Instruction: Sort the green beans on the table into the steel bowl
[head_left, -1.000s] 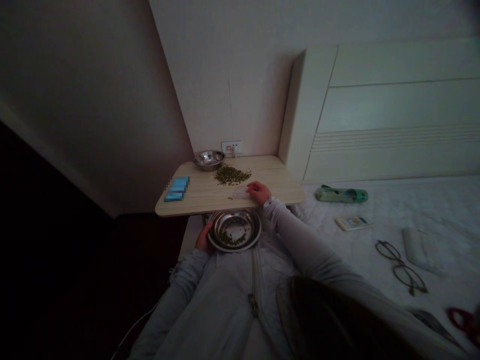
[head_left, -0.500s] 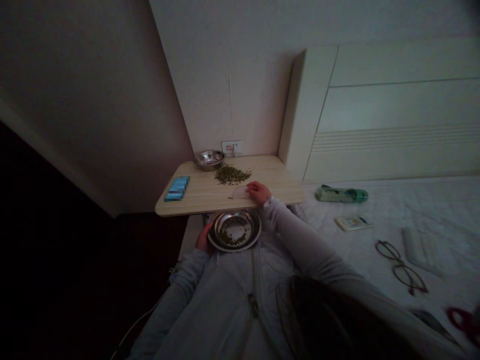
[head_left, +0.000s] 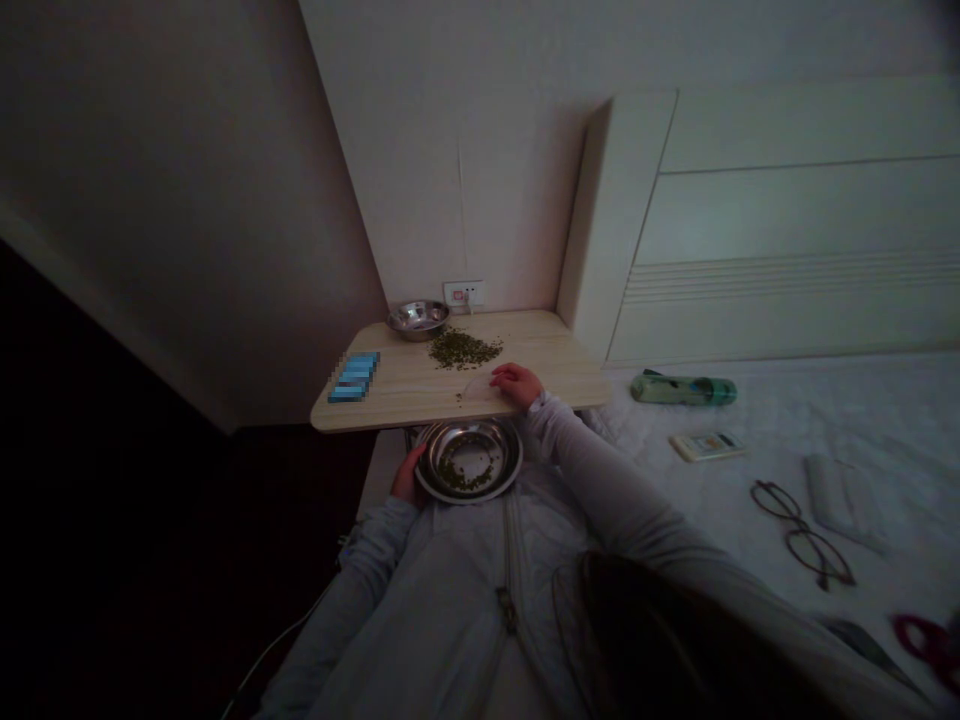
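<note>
Steel bowl (head_left: pixel 469 498); left grip (head_left: pixel 407 478) half-curled, holding it; right grip (head_left: pixel 517 386) pinching clear sheet (head_left: pixel 478 386); blue screen (head_left: pixel 355 377) unreadable

Here the left hand (head_left: pixel 407 477) has some of its fingers lost from sight behind the steel bowl (head_left: pixel 469 496). At the right hand (head_left: pixel 517 385), a see-through item (head_left: pixel 478 384), perhaps a thin sheet, is too faint to pin down. Pixel blocks mask the blue object (head_left: pixel 355 377)! Dark hair (head_left: pixel 660 640) hides part of the jacket (head_left: pixel 450 610); the red-handled item (head_left: pixel 916 632) runs off the right edge, the white cable (head_left: pixel 266 654) off the bottom.
</note>
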